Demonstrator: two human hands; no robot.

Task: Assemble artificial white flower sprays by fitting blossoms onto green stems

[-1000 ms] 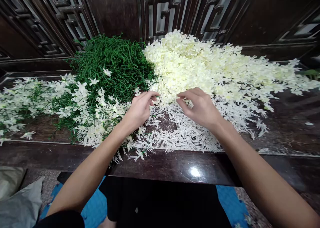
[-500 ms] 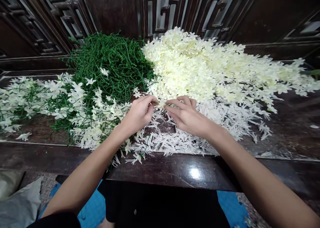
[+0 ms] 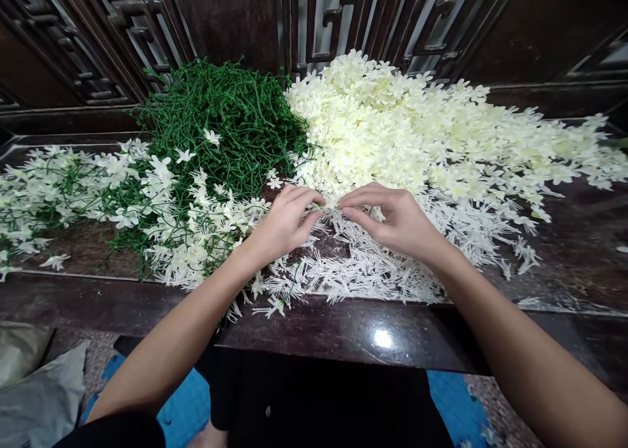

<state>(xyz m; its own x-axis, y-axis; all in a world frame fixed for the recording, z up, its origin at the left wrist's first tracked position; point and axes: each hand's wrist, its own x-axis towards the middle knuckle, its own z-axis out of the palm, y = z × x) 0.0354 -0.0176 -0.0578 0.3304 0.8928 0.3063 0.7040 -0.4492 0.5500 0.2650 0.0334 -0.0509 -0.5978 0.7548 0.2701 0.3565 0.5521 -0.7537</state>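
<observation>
My left hand (image 3: 292,220) is closed in a pinch over the middle of the bench. A bit of green plastic stem seems to show at its fingertips, mostly hidden by the fingers. Facing it a small gap away, my right hand (image 3: 392,218) has thumb and fingers brought together; what they pinch is too small to make out. Just behind both hands rises a heap of cream-white artificial flower petals (image 3: 373,134). Thin white stamen pieces (image 3: 363,275) lie under and in front of them. Left of the petals is a pile of green plastic stems (image 3: 220,121).
Assembled white flowers on green stems (image 3: 191,239) spread along the left of the dark wooden bench (image 3: 314,330). A carved lattice backrest (image 3: 328,23) stands behind the heaps. Grey sacks (image 3: 44,389) and blue mat pieces (image 3: 184,402) lie on the floor.
The view has shifted slightly. My right hand's fingers have drawn together more and turned inward; both hands stay close to each other at the petal heap.
</observation>
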